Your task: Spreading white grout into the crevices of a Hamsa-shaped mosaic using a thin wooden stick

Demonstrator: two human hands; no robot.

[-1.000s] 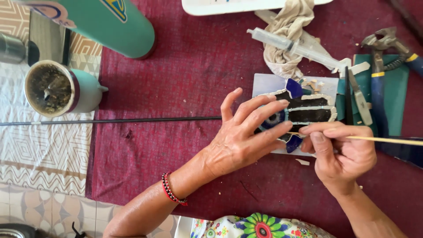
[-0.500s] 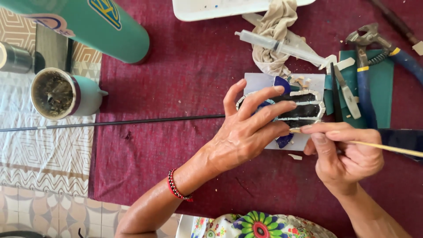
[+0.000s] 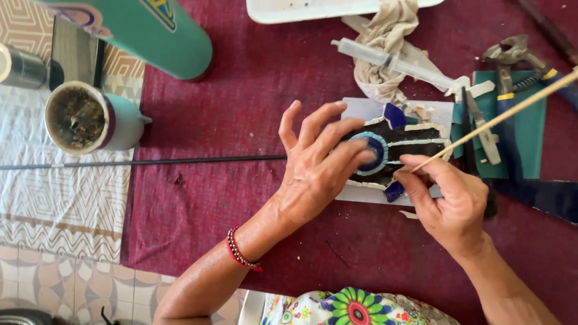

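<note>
**Stick work on the mosaic tile**

Right fingers (image 3: 421, 165) pinch a thin wooden stick (image 3: 500, 115); left fingers (image 3: 337, 135), spread, steady the mosaic piece (image 3: 415, 135) on the maroon table (image 3: 241, 90). Seemingly detail work on the joints (careful tip control needed next). The stick's tip is hidden by the fingers, its far end cut off.

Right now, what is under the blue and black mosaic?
The mosaic lies on a pale flat tile, and that lies on the dark red cloth. The left hand covers the mosaic's left end, so that part stays hidden.
</note>
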